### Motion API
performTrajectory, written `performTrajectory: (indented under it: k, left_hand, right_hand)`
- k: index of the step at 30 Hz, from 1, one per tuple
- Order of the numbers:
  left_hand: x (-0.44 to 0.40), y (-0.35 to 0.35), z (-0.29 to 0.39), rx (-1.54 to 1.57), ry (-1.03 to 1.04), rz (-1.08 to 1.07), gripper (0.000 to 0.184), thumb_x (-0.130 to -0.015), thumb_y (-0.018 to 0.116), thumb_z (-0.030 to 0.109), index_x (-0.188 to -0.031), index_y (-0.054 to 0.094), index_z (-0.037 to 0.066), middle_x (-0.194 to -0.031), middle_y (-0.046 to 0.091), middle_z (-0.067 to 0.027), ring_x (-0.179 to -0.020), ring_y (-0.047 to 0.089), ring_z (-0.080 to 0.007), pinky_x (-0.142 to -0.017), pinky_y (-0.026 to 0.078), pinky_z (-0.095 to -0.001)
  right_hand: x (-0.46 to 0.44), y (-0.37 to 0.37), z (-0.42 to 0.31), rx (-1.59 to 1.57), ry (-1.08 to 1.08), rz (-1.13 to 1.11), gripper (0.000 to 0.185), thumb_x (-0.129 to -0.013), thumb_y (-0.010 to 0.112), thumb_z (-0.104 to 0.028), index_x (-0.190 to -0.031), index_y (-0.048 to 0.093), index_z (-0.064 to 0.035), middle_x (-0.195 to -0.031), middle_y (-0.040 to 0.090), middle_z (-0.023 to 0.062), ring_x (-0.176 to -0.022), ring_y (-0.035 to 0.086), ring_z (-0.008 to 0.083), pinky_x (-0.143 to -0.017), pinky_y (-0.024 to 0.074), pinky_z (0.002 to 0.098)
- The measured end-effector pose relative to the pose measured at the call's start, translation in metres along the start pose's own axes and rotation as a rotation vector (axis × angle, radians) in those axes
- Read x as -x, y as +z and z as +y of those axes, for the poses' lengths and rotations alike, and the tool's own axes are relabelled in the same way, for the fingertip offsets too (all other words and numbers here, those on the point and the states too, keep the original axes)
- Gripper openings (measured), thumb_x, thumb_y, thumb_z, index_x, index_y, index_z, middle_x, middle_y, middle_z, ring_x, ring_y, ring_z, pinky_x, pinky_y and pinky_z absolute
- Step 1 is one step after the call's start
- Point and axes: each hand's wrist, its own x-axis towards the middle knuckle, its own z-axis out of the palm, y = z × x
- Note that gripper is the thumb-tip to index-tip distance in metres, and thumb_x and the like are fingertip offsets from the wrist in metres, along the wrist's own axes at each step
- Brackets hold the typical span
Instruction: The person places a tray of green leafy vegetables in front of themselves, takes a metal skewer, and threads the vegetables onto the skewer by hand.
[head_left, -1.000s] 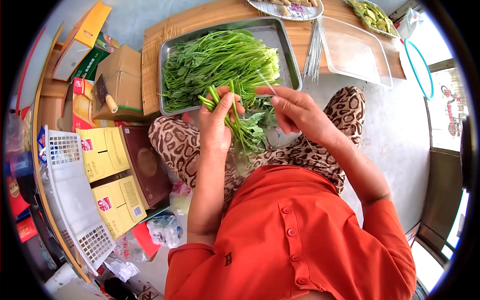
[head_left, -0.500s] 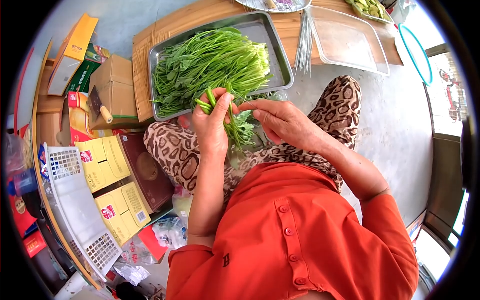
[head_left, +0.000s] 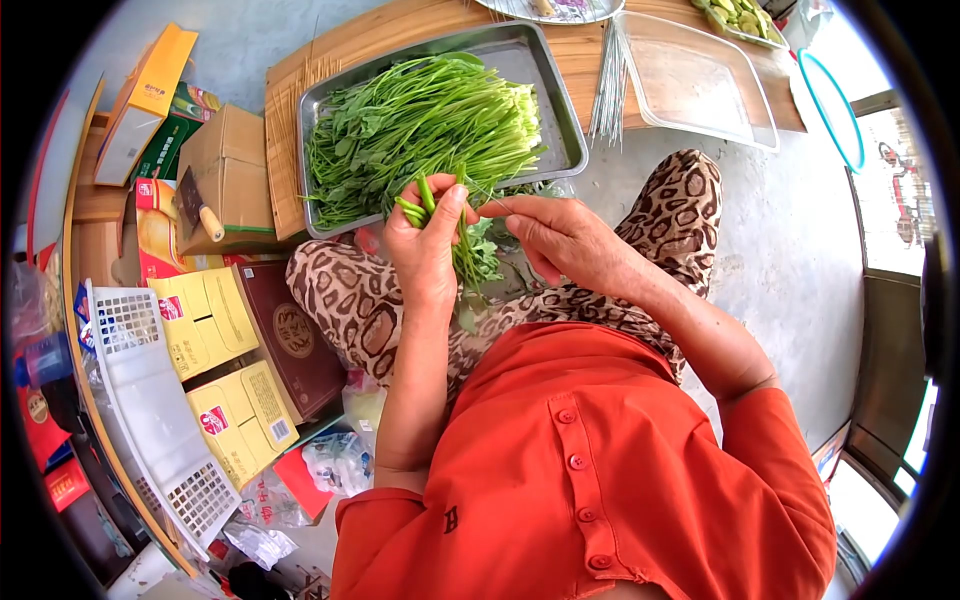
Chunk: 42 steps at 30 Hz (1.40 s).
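Note:
My left hand [head_left: 425,240] is closed around a small bunch of leafy greens [head_left: 478,258]. Cut stem ends poke up above its thumb, and the leaves hang down below over my lap. Close by on the right, my right hand [head_left: 560,235] pinches a thin skewer [head_left: 484,198] between thumb and forefinger. Most of the skewer is hidden, and I cannot tell whether it passes through the stems. Just beyond both hands, a metal tray [head_left: 565,130] holds a large heap of leafy green stalks [head_left: 430,130].
On the wooden table [head_left: 390,30] lie a bundle of metal skewers [head_left: 609,85] and a clear plastic container [head_left: 700,80]. Left are a cardboard box [head_left: 230,170], a cleaver [head_left: 205,213], yellow boxes [head_left: 205,325] and a white plastic basket [head_left: 150,390].
Both hands stay almost in place, with the greens and the skewer still in them. The view has shifted very slightly.

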Motion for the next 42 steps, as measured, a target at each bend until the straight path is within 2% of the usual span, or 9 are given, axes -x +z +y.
performTrajectory:
  k: [12, 21, 24, 27, 32, 35, 37, 40, 42]
  left_hand:
    - [0.004, 0.001, -0.003, -0.158, 0.139, 0.002, 0.010, -0.084, 0.068, 0.003, -0.092, 0.064, 0.001, -0.080, 0.061, 0.0003, -0.064, 0.056, -0.0062, -0.060, 0.045, -0.0195]
    - [0.005, 0.002, -0.008, -0.300, 0.253, -0.182, 0.011, -0.084, 0.069, 0.007, -0.091, 0.063, 0.000, -0.091, 0.058, 0.0004, -0.074, 0.056, -0.0064, -0.065, 0.046, -0.0202]
    - [0.005, -0.003, -0.004, -0.262, 0.047, -0.249, 0.020, -0.092, 0.061, 0.024, -0.097, 0.062, 0.005, -0.083, 0.062, -0.0020, -0.068, 0.055, -0.0062, -0.052, 0.036, -0.0187]
    - [0.005, -0.006, -0.001, -0.228, -0.096, -0.352, 0.021, -0.092, 0.061, 0.025, -0.097, 0.062, 0.005, -0.080, 0.062, -0.0013, -0.066, 0.054, -0.0059, -0.052, 0.036, -0.0184]
    - [0.001, -0.006, -0.001, -0.193, -0.200, -0.564, 0.025, -0.094, 0.057, 0.025, -0.100, 0.062, 0.002, -0.081, 0.063, -0.0028, -0.067, 0.056, -0.0096, -0.055, 0.039, -0.0201]
    - [0.003, -0.002, 0.000, -0.110, -0.165, -0.489, 0.026, -0.095, 0.056, 0.024, -0.104, 0.063, 0.001, -0.084, 0.064, -0.0045, -0.070, 0.058, -0.0112, -0.058, 0.042, -0.0218]
    - [0.000, -0.006, -0.001, -0.110, -0.086, -0.390, 0.030, -0.094, 0.056, 0.026, -0.105, 0.064, -0.001, -0.088, 0.066, -0.0073, -0.081, 0.063, -0.0145, -0.064, 0.047, -0.0243]
    - [-0.005, -0.015, 0.004, -0.309, 0.010, -0.109, 0.024, -0.094, 0.057, 0.023, -0.100, 0.067, 0.002, -0.086, 0.067, -0.0046, -0.079, 0.063, -0.0122, -0.064, 0.049, -0.0239]
    - [-0.007, -0.014, 0.005, -0.395, 0.074, -0.133, 0.020, -0.092, 0.060, 0.020, -0.099, 0.067, 0.003, -0.086, 0.067, -0.0034, -0.077, 0.062, -0.0103, -0.064, 0.047, -0.0230]
  right_hand:
    - [0.000, 0.000, 0.002, 0.024, 0.027, 0.007, 0.033, -0.101, 0.039, -0.022, -0.126, 0.055, -0.0070, -0.050, 0.042, -0.0029, -0.045, 0.041, 0.0055, -0.047, 0.0356, 0.0225]
    - [-0.014, -0.008, 0.010, 0.064, -0.037, 0.093, 0.027, -0.100, 0.044, -0.022, -0.094, 0.060, -0.0013, -0.052, 0.043, -0.0019, -0.047, 0.040, 0.0056, -0.047, 0.0339, 0.0228]
    - [-0.015, -0.013, 0.016, 0.029, -0.052, 0.237, 0.017, -0.095, 0.056, -0.017, -0.094, 0.060, -0.0005, -0.057, 0.044, -0.0044, -0.051, 0.039, 0.0038, -0.048, 0.0330, 0.0209]
    - [-0.017, -0.014, 0.012, -0.021, -0.090, 0.261, 0.017, -0.093, 0.059, -0.017, -0.099, 0.061, -0.0010, -0.059, 0.044, -0.0054, -0.053, 0.039, 0.0030, -0.048, 0.0329, 0.0202]
    - [-0.016, -0.011, 0.002, -0.161, -0.148, 0.137, 0.014, -0.091, 0.061, -0.013, -0.098, 0.062, -0.0015, -0.069, 0.061, -0.0036, -0.056, 0.043, 0.0012, -0.049, 0.0342, 0.0188]
    - [-0.018, -0.013, 0.006, -0.010, -0.141, 0.212, 0.011, -0.090, 0.061, -0.013, -0.093, 0.062, -0.0022, -0.066, 0.058, -0.0049, -0.056, 0.042, 0.0012, -0.049, 0.0338, 0.0189]
    - [-0.018, -0.018, 0.009, 0.046, -0.146, 0.278, 0.011, -0.089, 0.062, -0.013, -0.089, 0.063, -0.0014, -0.064, 0.058, -0.0024, -0.055, 0.044, 0.0024, -0.049, 0.0355, 0.0210]
    - [-0.016, -0.026, 0.011, 0.127, -0.168, 0.400, 0.013, -0.087, 0.064, -0.014, -0.087, 0.063, -0.0012, -0.058, 0.054, -0.0012, -0.055, 0.042, 0.0041, -0.048, 0.0361, 0.0243]
    - [-0.016, -0.029, 0.012, 0.154, -0.182, 0.419, 0.013, -0.087, 0.064, -0.014, -0.087, 0.063, -0.0013, -0.059, 0.054, -0.0011, -0.055, 0.042, 0.0041, -0.048, 0.0362, 0.0246]
